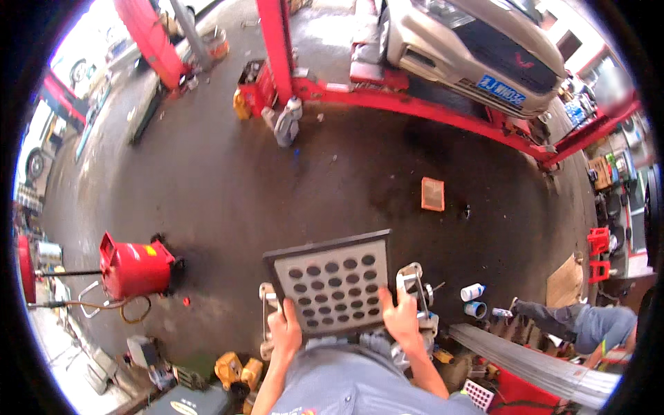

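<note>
I hold a flat square panel (pixel 326 290) in front of my body, tilted a little. It has a dark frame and a pale grey face with rows of dark round spots; I cannot tell whether these are holes. At its left edge my left hand (pixel 286 333) is closed, thumb along the side. My right hand (pixel 402 321) grips the opposite edge in the same way. The fingers under the panel are hidden. Just outside the hands stand pale metal brackets (pixel 413 278), partly covered by the panel; what they belong to cannot be made out.
A red wheeled tank (pixel 138 266) stands at left. Ahead is a red vehicle lift (pixel 415 102) with a car (pixel 477 52) on it. An orange-framed air filter (pixel 433 194) and a grey jug (pixel 286 124) are on the floor. At right a person (pixel 602 328) bends near cans (pixel 475 309).
</note>
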Available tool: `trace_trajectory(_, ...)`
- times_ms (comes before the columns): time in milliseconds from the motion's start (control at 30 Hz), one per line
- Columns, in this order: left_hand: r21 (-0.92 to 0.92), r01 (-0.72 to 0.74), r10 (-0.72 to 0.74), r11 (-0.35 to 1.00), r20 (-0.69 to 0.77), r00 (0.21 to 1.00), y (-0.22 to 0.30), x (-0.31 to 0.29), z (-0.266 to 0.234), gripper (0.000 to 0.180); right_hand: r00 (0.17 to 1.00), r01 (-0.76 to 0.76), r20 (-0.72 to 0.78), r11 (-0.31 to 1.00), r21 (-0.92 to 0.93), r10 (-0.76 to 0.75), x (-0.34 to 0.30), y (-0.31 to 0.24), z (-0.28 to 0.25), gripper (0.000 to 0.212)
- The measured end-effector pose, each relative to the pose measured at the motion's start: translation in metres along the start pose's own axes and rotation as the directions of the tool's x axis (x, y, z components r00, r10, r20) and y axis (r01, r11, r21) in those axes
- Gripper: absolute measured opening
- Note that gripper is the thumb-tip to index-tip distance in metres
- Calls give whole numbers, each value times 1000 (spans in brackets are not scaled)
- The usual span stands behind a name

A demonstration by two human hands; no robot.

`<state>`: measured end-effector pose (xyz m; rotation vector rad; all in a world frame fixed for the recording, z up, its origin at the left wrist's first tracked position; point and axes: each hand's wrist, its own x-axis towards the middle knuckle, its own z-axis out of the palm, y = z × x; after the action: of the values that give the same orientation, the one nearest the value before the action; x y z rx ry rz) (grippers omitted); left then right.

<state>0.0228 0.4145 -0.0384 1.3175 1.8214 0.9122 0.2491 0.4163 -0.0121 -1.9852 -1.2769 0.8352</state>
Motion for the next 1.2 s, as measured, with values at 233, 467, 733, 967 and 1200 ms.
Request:
trace_trajectory(233, -199, -4, -15, 980, -92, 996, 12, 121, 20, 50, 990, -97, 103, 995, 9, 95, 114, -73, 24, 25)
trace_trajectory(467, -290, 108, -159, 951, -158, 975, 14, 251, 23, 52, 992, -48, 118, 998, 42, 43, 220, -123, 58, 36)
trace_trajectory(733, -370, 230, -350, 900, -302, 887, 32, 385, 27, 62, 969, -7, 249, 998, 68, -10, 346, -168, 101, 30)
trace_trajectory(967, -201, 127, -216, 971, -522, 825, 82, 430, 20, 60, 947, 59, 310, 993, 106, -89, 416, -206, 126, 29)
trace_trajectory(1200, -390, 166, -383, 906, -585, 715, 57, 488, -11, 55, 860, 148, 490, 988, 31, -144, 460, -276, 181, 25)
